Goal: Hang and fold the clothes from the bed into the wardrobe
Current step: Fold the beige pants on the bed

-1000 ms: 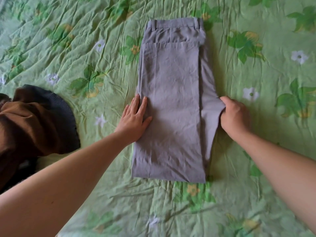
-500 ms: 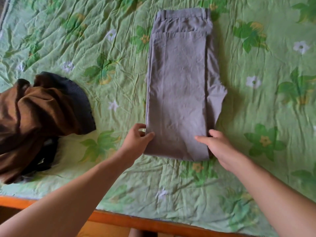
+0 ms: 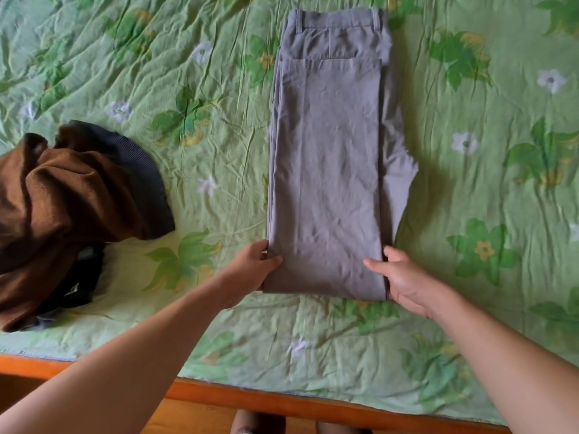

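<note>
Progress, as I judge it: the grey trousers [image 3: 329, 158] lie flat mid-bed on the green floral sheet [image 3: 156, 73], waistband at the far end. They are already folded into a long narrow strip, but the crosswise fold is not yet made and the wardrobe is out of view, so nothing is put away. My left hand [image 3: 253, 267] grips the near left corner and my right hand [image 3: 404, 280] the near right corner, each with its thumb on top of the cloth. Count: one pair of trousers and two hands engaged, plus one unsorted heap at the left holding at least two pieces, a brown garment [image 3: 62, 208] and a dark garment [image 3: 138, 164].
</note>
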The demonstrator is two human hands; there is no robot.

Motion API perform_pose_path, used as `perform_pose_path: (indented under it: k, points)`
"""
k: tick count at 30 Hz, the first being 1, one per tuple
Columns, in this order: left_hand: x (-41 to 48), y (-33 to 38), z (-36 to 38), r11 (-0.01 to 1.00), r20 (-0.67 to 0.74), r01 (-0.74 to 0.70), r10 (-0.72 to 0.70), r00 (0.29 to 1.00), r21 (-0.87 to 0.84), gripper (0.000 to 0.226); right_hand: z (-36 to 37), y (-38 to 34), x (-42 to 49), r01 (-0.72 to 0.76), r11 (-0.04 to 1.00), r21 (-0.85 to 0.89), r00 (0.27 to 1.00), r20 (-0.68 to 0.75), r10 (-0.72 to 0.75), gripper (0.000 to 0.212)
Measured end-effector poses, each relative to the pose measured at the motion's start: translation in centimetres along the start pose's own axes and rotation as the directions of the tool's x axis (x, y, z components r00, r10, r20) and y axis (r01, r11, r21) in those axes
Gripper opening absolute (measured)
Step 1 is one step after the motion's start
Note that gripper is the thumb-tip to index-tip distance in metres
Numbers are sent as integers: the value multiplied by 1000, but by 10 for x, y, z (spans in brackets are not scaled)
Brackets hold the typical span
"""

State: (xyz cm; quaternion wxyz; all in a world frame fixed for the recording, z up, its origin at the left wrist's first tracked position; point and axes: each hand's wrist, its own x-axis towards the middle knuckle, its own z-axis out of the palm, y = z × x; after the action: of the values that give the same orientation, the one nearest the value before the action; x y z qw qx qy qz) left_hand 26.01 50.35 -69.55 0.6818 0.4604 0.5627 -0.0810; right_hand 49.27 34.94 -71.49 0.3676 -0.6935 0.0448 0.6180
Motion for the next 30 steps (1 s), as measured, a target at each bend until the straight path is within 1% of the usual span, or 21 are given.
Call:
perform_pose_path:
  k: [2, 3, 4, 6, 7, 9, 11, 12, 14, 16, 17, 19, 21, 24, 26, 28, 29, 30]
  points:
    - [4, 10, -4, 1000, 17, 8, -8, 1000, -17, 19, 0, -15, 1, -41, 999, 35, 999, 29, 40, 40]
    - [8, 19, -7, 1000, 17, -2, 3, 1000, -31, 18, 0, -27, 4, -45, 998, 45, 999, 30, 43, 44]
    - [16, 31, -11, 998, 8, -22, 22, 1000, -53, 18, 0, -44, 10, -30, 998, 61, 999, 18, 29, 53]
    - [36, 62, -18, 992, -34, -72, 69, 997, -101, 17, 4, -83, 26, 36, 993, 113, 999, -14, -35, 71]
    - [48, 81, -21, 987, -58, -106, 100, 993, -118, 14, 8, -105, 36, 78, 988, 129, 997, -30, -75, 75]
    - [76, 121, -25, 972, -115, -181, 165, 980, -150, 10, 22, -150, 56, 193, 971, 142, 980, -79, -183, 78]
    - [105, 159, -28, 954, -187, -241, 208, 960, -175, 17, 36, -194, 77, 328, 937, 122, 940, -137, -312, 72]
    - [119, 176, -29, 948, -229, -263, 219, 948, -181, 22, 42, -213, 88, 382, 920, 89, 918, -155, -366, 63]
    - [142, 203, -30, 947, -310, -290, 236, 921, -137, 26, 49, -242, 108, 440, 896, -55, 876, -193, -442, 37]
    - [158, 223, -32, 948, -370, -313, 272, 888, -54, 24, 53, -262, 122, 462, 864, -200, 825, -260, -502, 14]
    - [164, 232, -33, 939, -394, -341, 300, 869, -37, 23, 54, -271, 128, 485, 838, -248, 791, -284, -542, 8]
    - [171, 250, -38, 912, -433, -406, 345, 833, -55, 23, 54, -288, 135, 542, 785, -301, 727, -300, -617, 13]
    - [178, 271, -46, 893, -452, -446, 376, 809, -55, 24, 54, -309, 140, 576, 753, -318, 686, -314, -657, 20]
    - [195, 297, -55, 891, -430, -455, 406, 806, -12, 23, 49, -335, 154, 540, 729, -420, 675, -301, -674, 19]
    - [207, 304, -57, 901, -417, -424, 420, 806, 86, 27, 45, -344, 166, 485, 685, -544, 675, -266, -689, 17]
    - [215, 307, -59, 902, -440, -388, 432, 787, 191, 36, 43, -348, 176, 418, 634, -651, 683, -235, -692, 15]
    - [215, 307, -60, 893, -457, -381, 449, 768, 239, 44, 43, -348, 177, 388, 583, -714, 661, -225, -716, 24]
    - [214, 306, -60, 867, -468, -387, 496, 731, 314, 53, 42, -346, 175, 369, 486, -792, 596, -200, -778, 39]
